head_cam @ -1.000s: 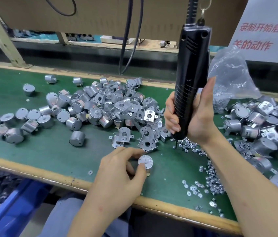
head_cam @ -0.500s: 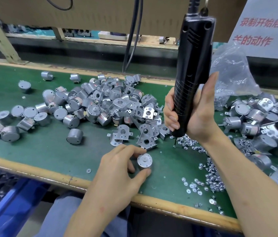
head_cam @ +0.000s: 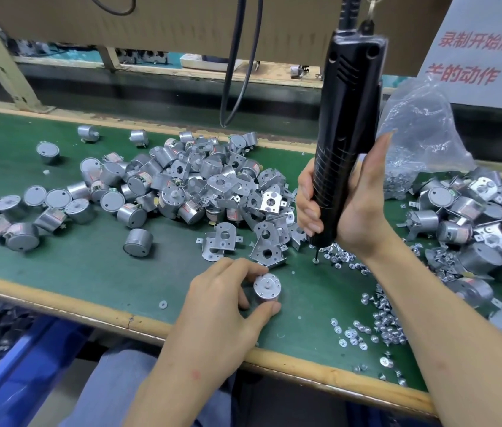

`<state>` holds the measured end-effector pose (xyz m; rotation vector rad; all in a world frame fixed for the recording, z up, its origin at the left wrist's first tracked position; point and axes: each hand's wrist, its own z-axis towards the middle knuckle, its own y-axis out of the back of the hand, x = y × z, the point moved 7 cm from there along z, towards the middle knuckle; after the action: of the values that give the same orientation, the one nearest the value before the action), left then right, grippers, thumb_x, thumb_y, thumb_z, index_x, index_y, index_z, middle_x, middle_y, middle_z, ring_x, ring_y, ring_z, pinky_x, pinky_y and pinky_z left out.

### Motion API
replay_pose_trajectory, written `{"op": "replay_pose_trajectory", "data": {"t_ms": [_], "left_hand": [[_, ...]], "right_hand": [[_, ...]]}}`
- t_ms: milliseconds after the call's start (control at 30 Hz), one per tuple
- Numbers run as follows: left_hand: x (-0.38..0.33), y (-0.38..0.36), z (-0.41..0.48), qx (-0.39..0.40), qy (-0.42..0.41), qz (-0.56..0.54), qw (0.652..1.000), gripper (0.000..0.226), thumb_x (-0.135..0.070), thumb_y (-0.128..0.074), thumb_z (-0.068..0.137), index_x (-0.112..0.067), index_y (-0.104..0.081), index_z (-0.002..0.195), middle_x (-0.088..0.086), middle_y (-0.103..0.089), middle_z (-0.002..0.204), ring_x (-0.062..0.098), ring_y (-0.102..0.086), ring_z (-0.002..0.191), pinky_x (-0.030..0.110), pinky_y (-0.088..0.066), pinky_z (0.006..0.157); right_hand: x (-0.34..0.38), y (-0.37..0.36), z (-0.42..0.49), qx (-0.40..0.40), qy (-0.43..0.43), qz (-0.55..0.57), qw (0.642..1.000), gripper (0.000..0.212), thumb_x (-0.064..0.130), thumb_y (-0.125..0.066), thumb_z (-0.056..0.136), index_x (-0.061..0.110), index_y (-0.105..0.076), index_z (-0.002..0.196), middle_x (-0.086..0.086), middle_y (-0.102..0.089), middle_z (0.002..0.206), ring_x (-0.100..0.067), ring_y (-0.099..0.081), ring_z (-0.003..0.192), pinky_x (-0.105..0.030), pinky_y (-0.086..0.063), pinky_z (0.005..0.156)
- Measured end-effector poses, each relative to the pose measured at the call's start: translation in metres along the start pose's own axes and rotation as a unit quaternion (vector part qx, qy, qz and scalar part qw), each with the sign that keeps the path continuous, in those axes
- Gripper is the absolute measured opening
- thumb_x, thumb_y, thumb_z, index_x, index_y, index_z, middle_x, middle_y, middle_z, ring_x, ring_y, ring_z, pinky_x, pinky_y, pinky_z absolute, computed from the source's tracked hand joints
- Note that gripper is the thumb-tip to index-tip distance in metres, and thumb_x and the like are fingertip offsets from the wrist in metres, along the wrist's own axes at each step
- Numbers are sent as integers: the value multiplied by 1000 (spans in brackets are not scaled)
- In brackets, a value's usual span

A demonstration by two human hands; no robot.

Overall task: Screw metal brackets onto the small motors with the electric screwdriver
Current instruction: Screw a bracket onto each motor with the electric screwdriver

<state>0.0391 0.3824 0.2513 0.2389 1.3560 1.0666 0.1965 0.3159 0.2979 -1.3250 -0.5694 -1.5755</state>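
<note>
My left hand point(head_cam: 222, 306) pinches a small round silver motor point(head_cam: 267, 286) between thumb and fingers, its shaft end facing up, just above the green mat. My right hand point(head_cam: 353, 208) is wrapped round the lower body of the black electric screwdriver point(head_cam: 347, 124), which hangs upright from a cable. Its bit tip point(head_cam: 315, 260) touches down among loose screws point(head_cam: 340, 260), to the right of and beyond the motor. Loose metal brackets point(head_cam: 266, 245) lie just beyond my left hand.
A big heap of motors and brackets point(head_cam: 182, 186) covers the mat's middle and left. More motors with brackets point(head_cam: 471, 223) pile at the right, by a clear plastic bag point(head_cam: 419, 134). Screws point(head_cam: 379, 318) are scattered near the wooden front edge point(head_cam: 138, 318). Blue bin point(head_cam: 12, 365) below left.
The motor has been turned slightly in my left hand and held a little nearer the front edge. The screwdriver has stayed over the screws, its tip dipping down among them.
</note>
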Motion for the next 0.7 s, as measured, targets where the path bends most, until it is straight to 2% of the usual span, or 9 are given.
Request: {"op": "replay_pose_trajectory", "data": {"t_ms": [100, 233, 333, 433, 533, 600, 700], "left_hand": [[-1, 6, 2, -51, 4, -31, 998, 30, -47, -80, 75, -34, -65, 98, -17, -61, 83, 7, -59, 65, 7, -39, 68], [4, 18, 13, -143, 24, -16, 989, 16, -32, -76, 84, -25, -65, 94, -14, -52, 62, 8, -56, 57, 8, -37, 66], [11, 11, 22, -139, 58, 2, 989, 13, -32, -76, 84, -23, -71, 93, -19, -49, 60, 5, -54, 58, 18, -43, 71], [13, 5, 27, -131, 83, 16, 988, 6, -29, -74, 85, -24, -76, 89, -19, -45, 54, 11, -51, 58, 29, -49, 71], [13, 13, 27, -175, 83, 3, 981, 4, -23, -72, 87, -25, -75, 85, -19, -51, 52, 8, -54, 53, 21, -47, 64], [15, 21, 25, -191, 83, -58, 976, 9, -20, -72, 88, -26, -74, 82, -20, -63, 58, 2, -61, 54, 13, -47, 58], [23, 24, 27, -119, 96, -144, 978, 11, -25, -73, 87, -33, -74, 80, -19, -71, 71, 3, -65, 55, 17, -51, 54]], "right_hand": [[1, -1, 0, -2, 0, 1, 1000, 81, 96, -37, 68, 18, -57, 68, 3, -48, 52, -15, -41, 38, -23, -41, 46], [5, -4, 0, 5, 16, 1, 1000, 79, 94, -36, 72, 17, -57, 68, 3, -48, 52, -16, -41, 38, -24, -40, 45], [6, -6, 0, 10, 13, 6, 1000, 79, 94, -38, 70, 18, -58, 69, 3, -48, 52, -16, -40, 39, -25, -40, 45], [4, -8, -1, 14, 4, 9, 1000, 78, 95, -39, 68, 19, -59, 70, 4, -49, 53, -15, -41, 40, -24, -41, 47], [5, -10, -1, 15, 6, 9, 1000, 78, 94, -39, 69, 19, -58, 69, 4, -48, 52, -15, -41, 40, -24, -41, 47], [6, -11, -1, 15, 9, 10, 1000, 78, 94, -39, 69, 18, -57, 68, 3, -48, 52, -15, -41, 39, -24, -41, 46], [8, -13, -1, 15, 11, 14, 1000, 78, 94, -40, 68, 18, -57, 68, 3, -49, 52, -15, -41, 39, -23, -41, 46]]}}
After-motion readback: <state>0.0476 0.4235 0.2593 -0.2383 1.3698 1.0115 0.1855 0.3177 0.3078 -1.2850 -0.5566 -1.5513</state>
